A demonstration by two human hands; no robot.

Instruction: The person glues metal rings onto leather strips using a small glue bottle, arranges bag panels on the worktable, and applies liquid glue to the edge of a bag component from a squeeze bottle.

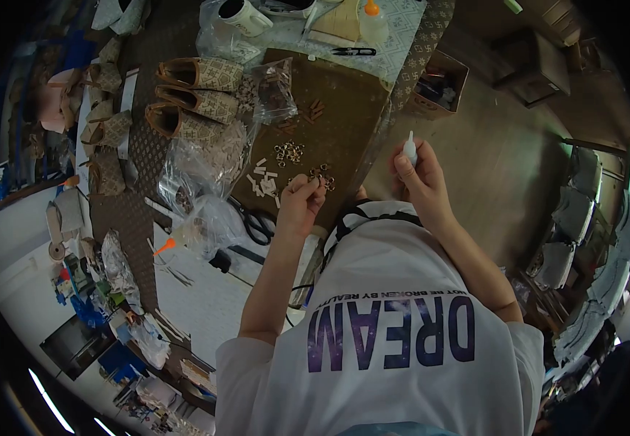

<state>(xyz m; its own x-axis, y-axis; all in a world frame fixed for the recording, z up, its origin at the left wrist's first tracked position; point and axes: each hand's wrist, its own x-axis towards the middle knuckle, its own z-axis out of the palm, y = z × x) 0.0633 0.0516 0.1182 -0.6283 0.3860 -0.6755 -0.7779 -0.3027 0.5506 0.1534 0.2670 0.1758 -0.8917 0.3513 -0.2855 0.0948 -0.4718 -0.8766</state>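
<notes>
My right hand [422,174] is wrapped round a small white glue bottle [410,148], its thin nozzle pointing up, beside the table's right edge. My left hand [303,202] is closed in a pinch over the table; whatever sits between its fingertips is too small to make out. Close to those fingers lie gold-coloured metal fittings [323,174], with another small pile of metal fittings [288,152] beyond. Left of them are scattered white strips [263,179]. Small brown pieces [313,110] lie farther back, next to a clear bag of brown pieces [274,89].
Patterned shoes [197,98] stand at the left, with crumpled clear plastic bags [200,174] in front. Black-handled scissors [254,221] lie near my left forearm. At the back are a mug [245,17], an orange-capped bottle [373,25] and black snips [354,51]. A box [440,86] stands right.
</notes>
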